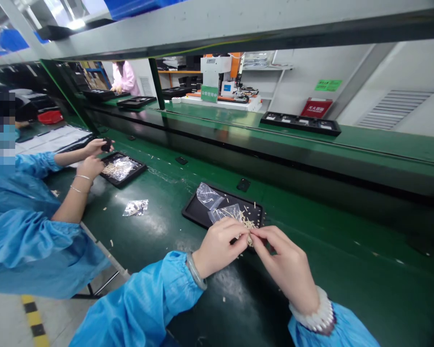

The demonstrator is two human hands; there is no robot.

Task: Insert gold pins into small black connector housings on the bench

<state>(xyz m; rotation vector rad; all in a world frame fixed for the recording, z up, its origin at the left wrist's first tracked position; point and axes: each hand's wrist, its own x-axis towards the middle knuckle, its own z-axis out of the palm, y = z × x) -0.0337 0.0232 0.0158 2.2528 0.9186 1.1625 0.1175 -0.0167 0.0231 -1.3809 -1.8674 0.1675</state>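
Note:
My left hand [222, 243] and my right hand [285, 258] meet fingertip to fingertip over the near right corner of a black tray [193, 210]. Both are closed in a pinch, and what sits between the fingertips is too small to make out. Small pale beige pieces [251, 223] lie heaped in the tray's right end, right behind my fingers. Two clear plastic bags [209, 196] rest in the tray, one of them partly behind my left hand. Beyond the tray a small flat black part [243, 184] lies on the green bench.
At left, a co-worker in blue sleeves [32, 207] holds a dark part over another black tray [121, 180] with bags and beige pieces. A clear bag [135, 207] lies between us. A raised ledge [217, 120] runs behind, carrying a tray of parts [300, 124]. A shelf beam [217, 29] hangs overhead.

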